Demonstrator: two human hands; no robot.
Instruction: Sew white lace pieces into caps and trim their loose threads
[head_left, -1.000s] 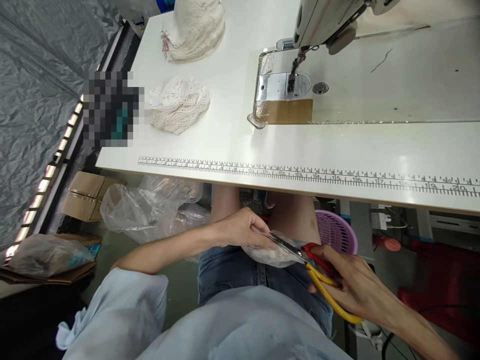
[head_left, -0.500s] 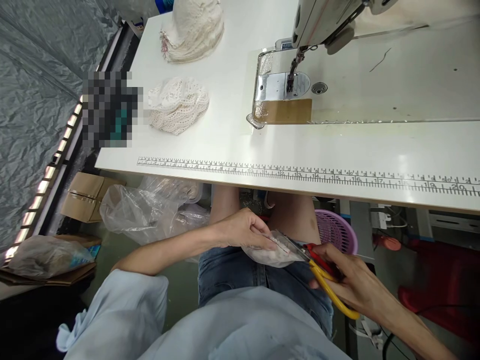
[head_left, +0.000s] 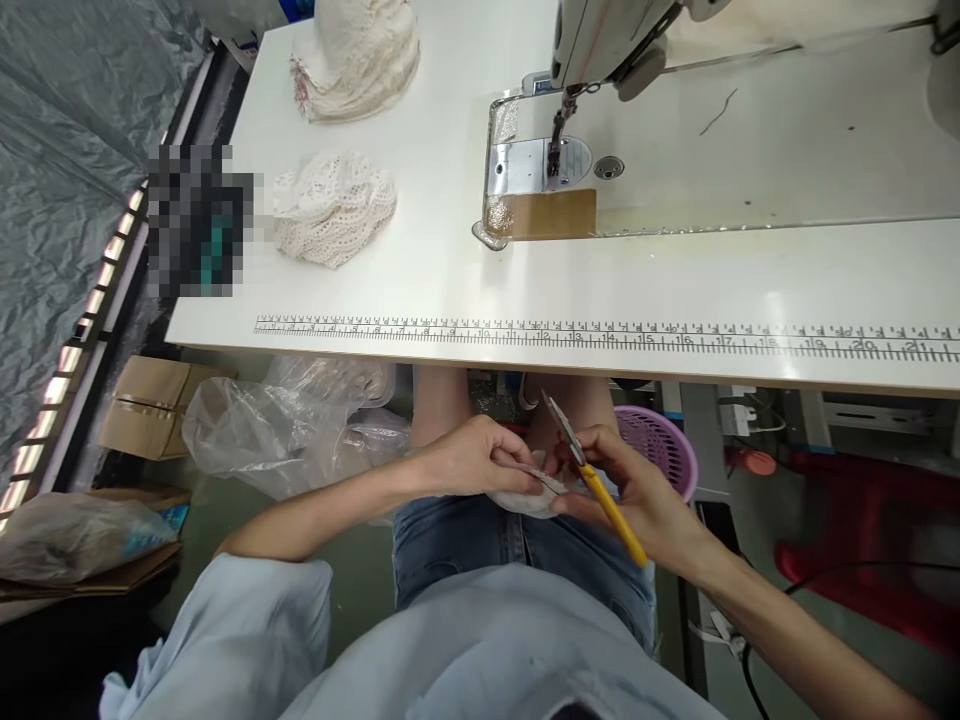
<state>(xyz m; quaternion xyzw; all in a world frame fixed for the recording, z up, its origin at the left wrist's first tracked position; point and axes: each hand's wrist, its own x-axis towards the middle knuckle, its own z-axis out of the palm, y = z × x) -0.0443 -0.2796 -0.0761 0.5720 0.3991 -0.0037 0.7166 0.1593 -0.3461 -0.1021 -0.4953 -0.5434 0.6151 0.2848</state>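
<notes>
Two hands, the left hand (head_left: 476,458) and right hand (head_left: 637,492), pinch the white cloth (head_left: 523,503) over the blue shorts (head_left: 457,540). The right hand's yellow scissors (head_left: 598,488) have swung up, so now only fingers touch the cloth.

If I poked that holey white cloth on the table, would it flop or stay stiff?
The holey white cloth would probably flop and crumple, since it lies in soft, uneven folds. It's likely light, because it's full of little holes. It might slide a bit, as the table looks smooth and shiny.
</notes>
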